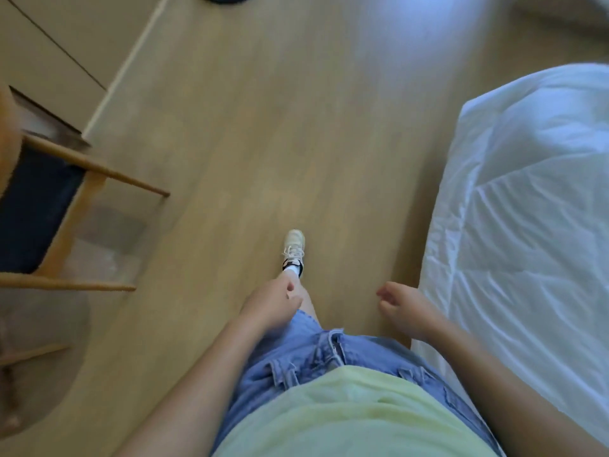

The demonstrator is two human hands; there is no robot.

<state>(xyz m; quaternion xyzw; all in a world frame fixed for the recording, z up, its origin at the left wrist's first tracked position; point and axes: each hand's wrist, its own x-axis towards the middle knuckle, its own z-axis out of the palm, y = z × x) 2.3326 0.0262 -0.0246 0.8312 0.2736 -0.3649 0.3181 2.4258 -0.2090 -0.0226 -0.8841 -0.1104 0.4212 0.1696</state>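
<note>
Apparently the duvet [527,209] is being approached, left hand [273,305] and right hand [400,306] loosely curled, empty; a rightward reach is probably needed next.

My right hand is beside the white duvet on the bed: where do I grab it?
Probably the overhanging side edge of the duvet, just beside the right hand. Come from the floor side, reaching right, and pinch a crease: the cloth there bulges outward in loose folds, so it should gather easily.
</note>
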